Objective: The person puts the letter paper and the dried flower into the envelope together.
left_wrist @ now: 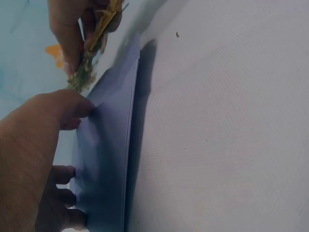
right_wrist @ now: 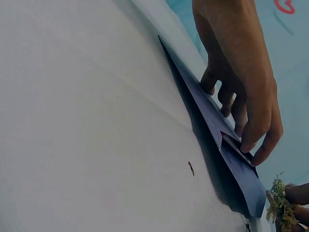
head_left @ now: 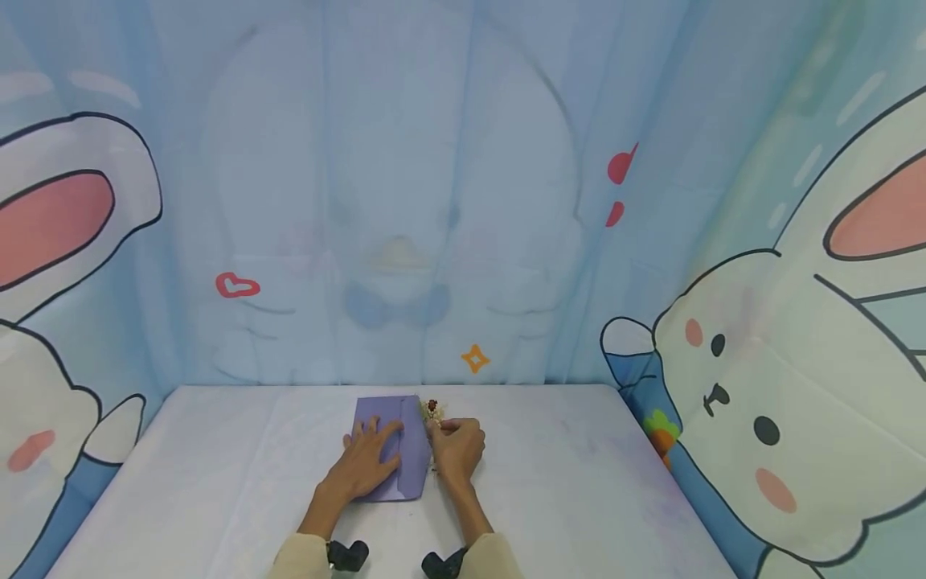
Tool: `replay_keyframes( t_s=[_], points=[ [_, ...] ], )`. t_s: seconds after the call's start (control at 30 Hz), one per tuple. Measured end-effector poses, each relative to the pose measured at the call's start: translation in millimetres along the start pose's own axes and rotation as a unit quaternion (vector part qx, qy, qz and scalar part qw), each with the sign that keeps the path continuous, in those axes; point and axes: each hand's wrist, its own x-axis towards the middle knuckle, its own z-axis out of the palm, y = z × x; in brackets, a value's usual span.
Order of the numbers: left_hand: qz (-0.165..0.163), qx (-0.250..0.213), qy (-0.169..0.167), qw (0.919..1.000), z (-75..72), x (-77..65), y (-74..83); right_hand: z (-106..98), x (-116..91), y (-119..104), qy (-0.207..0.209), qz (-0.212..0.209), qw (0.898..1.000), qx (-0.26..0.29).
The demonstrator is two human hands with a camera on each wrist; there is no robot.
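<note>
A purple envelope (head_left: 415,462) lies on the white table, its pointed flap folded out to the right. My left hand (head_left: 364,461) rests on it with the fingers spread, thumb and fingertips near the envelope's opening. In the right wrist view a slit shows at that opening (right_wrist: 236,145), beside the thumb and a finger. Just right of the flap, my right hand (head_left: 459,450) pinches a small bunch of dried flowers (head_left: 432,411). Its straw-like stems (left_wrist: 104,24) show between the fingers in the left wrist view. The right wrist view shows only the fingertips and the pale flower heads (right_wrist: 281,203).
The table (head_left: 579,482) has a white cloth. A tiny brown plant scrap (right_wrist: 191,168) lies near the envelope. Behind the table hangs a blue curtain (head_left: 405,161) printed with cartoon rabbits. Dark wrist devices (head_left: 349,556) sit at both cuffs.
</note>
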Motion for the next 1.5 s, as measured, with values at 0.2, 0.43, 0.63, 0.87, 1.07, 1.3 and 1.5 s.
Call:
replay_keyframes(
  t_s=[0.2,0.43,0.63,0.87,1.07,1.3,1.5],
  points=[
    [0.013,-0.010,0.017,0.9997,3.3,-0.4,-4.2,10,-8,-6,-0.018,-0.005,1.000,0.007],
    [0.014,-0.032,0.037,0.9987,21.9,6.4,-25.3,17,-13,-9,-0.028,-0.006,1.000,-0.008],
    [0.031,-0.020,0.046,0.9983,22.3,8.1,-26.7,22,-13,-6,-0.034,-0.007,0.999,-0.037],
    [0.013,-0.027,0.052,0.9982,24.1,7.7,-25.9,27,-15,-2,-0.050,-0.017,0.997,-0.053],
    [0.013,-0.023,0.027,0.9993,12.1,3.3,-16.7,29,-16,-3,-0.055,-0.028,0.997,-0.051],
    [-0.011,-0.006,-0.005,0.9999,1.8,1.5,-6.2,33,-18,3,-0.059,-0.083,0.994,-0.050],
    [0.001,-0.026,0.016,0.9995,6.8,1.9,-12.3,30,-16,4,-0.066,-0.114,0.990,-0.044]
  ],
)
